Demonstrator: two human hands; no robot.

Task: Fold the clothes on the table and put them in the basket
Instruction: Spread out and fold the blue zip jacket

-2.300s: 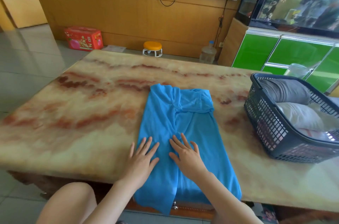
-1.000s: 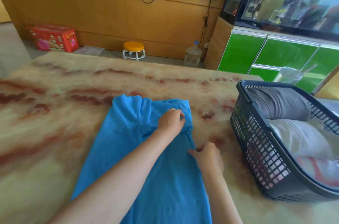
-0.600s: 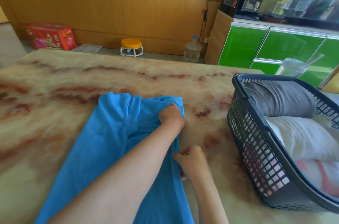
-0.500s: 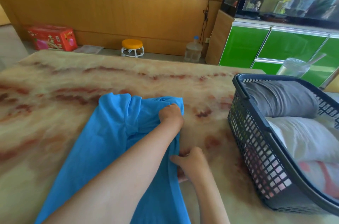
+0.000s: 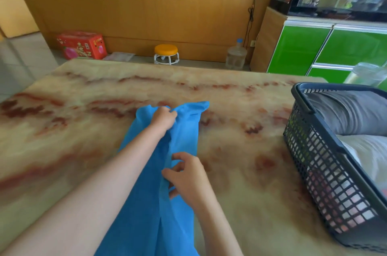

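Note:
A bright blue garment [image 5: 184, 138] lies lengthwise on the marble-patterned table [image 5: 83, 121], folded into a narrow strip running toward me. My left hand [image 5: 162, 118] grips its far top end, which is bunched and raised a little. My right hand [image 5: 184, 174] pinches the garment's right edge about halfway along. A dark plastic basket [image 5: 326, 163] stands at the table's right side, holding folded grey and white clothes.
Beyond the table's far edge are a red box [image 5: 81, 46], a small orange stool [image 5: 166, 53] and a water jug [image 5: 236, 54] on the floor. A green cabinet [image 5: 326, 50] stands at the back right, with a clear plastic cup [image 5: 366, 73] behind the basket.
My hands left the flat garment's near part; the left reached to the top end and gripped it, the right took the right edge. The cloth is now gathered narrower and lifted at the top.

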